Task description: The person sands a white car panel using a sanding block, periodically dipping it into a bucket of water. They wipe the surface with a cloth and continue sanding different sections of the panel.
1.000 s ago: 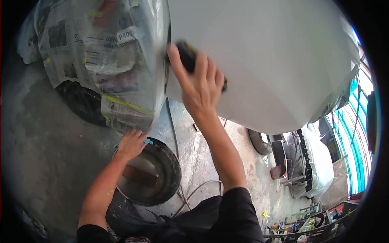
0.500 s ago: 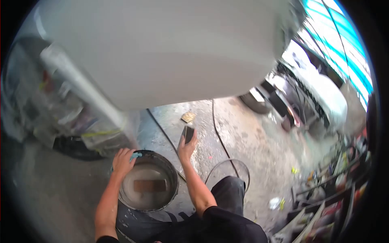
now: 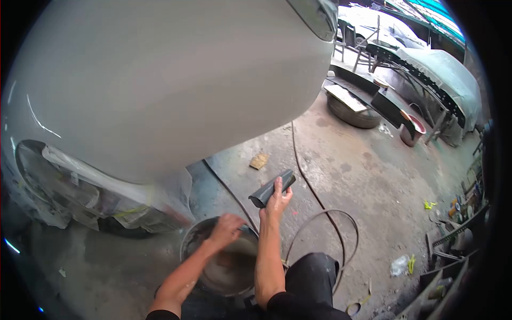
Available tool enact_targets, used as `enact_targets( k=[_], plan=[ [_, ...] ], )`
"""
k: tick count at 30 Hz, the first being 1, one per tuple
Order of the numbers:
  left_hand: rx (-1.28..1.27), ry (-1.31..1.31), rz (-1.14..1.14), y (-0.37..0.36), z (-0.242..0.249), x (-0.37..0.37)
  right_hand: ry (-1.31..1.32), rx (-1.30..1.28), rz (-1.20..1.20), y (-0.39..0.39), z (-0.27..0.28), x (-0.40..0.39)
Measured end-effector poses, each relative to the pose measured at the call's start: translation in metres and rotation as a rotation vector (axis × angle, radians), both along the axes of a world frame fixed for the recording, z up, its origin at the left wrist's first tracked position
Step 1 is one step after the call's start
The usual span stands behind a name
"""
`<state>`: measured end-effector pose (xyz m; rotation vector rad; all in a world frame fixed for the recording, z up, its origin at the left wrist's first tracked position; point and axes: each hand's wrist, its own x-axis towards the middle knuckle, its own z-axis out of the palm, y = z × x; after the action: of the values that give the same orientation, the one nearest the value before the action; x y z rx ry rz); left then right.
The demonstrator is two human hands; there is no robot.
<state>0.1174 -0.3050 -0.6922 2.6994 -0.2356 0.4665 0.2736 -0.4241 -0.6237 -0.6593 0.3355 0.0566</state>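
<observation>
My right hand (image 3: 277, 201) grips a dark grey sanding block (image 3: 273, 188), with what looks like a sheet of sandpaper curved around it. The thumb lies across its top, and the block is tilted above the floor. Over the bucket (image 3: 186, 246) hovers my left hand (image 3: 226, 229), smeared by motion, so its fingers and anything in them cannot be made out. Murky water (image 3: 234, 272) fills part of the bucket, and a brownish shape shows dimly in it. Above and ahead is a large matte grey car body panel (image 3: 176, 80).
A hose (image 3: 314, 197) runs across the floor and loops by my right knee. A yellowish sponge-like piece (image 3: 259, 161) lies ahead. To the right are a tyre (image 3: 352, 113), a red bucket (image 3: 412, 130) and a rack of parts (image 3: 453, 240). Plastic sheeting (image 3: 80, 186) covers the wheel area.
My left hand has left the bucket rim and moved over the water; the blue-green piece by it no longer shows. My right hand has turned the sanding block sideways. The view has shifted.
</observation>
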Motion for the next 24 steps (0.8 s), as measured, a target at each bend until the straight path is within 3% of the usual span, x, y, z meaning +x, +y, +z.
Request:
enact_targets(
  k=[3, 5, 8, 12, 14, 16, 19, 21, 22, 24],
  plan=[
    [0.037, 0.074, -0.177, -0.027, -0.022, 0.026, 0.045, 0.191, 0.022, -0.006, 0.029, 0.014],
    [-0.692, 0.22, -0.163, -0.081, 0.013, 0.053, 0.051, 0.254, 0.049, -0.009, 0.032, 0.026],
    [-0.254, 0.314, -0.415, -0.079, -0.004, 0.056, 0.08, 0.353, 0.058, -0.02, 0.051, 0.031],
    [-0.322, 0.106, -0.309, -0.079, 0.002, 0.05, 0.074, 0.229, 0.017, -0.025, 0.035, 0.045],
    [-0.177, 0.049, -0.19, -0.066, 0.014, 0.035, 0.089, 0.18, 0.16, -0.022, 0.008, 0.053],
    [-0.227, -0.005, 0.119, -0.056, 0.025, 0.029, 0.075, 0.121, 0.292, -0.004, -0.036, 0.06],
    [-0.158, -0.121, 0.409, -0.046, 0.064, 0.036, 0.02, -0.085, 0.65, 0.007, -0.051, 0.049],
    [-0.003, -0.123, 0.347, -0.032, 0.086, 0.04, -0.095, -0.113, 0.762, 0.004, -0.033, 0.038],
    [0.067, -0.138, 0.28, -0.025, 0.095, 0.043, -0.165, -0.273, 0.73, 0.026, -0.055, 0.033],
    [0.251, -0.062, 0.166, -0.023, 0.123, 0.052, -0.136, -0.227, 0.862, 0.005, -0.03, 0.033]
  ],
)
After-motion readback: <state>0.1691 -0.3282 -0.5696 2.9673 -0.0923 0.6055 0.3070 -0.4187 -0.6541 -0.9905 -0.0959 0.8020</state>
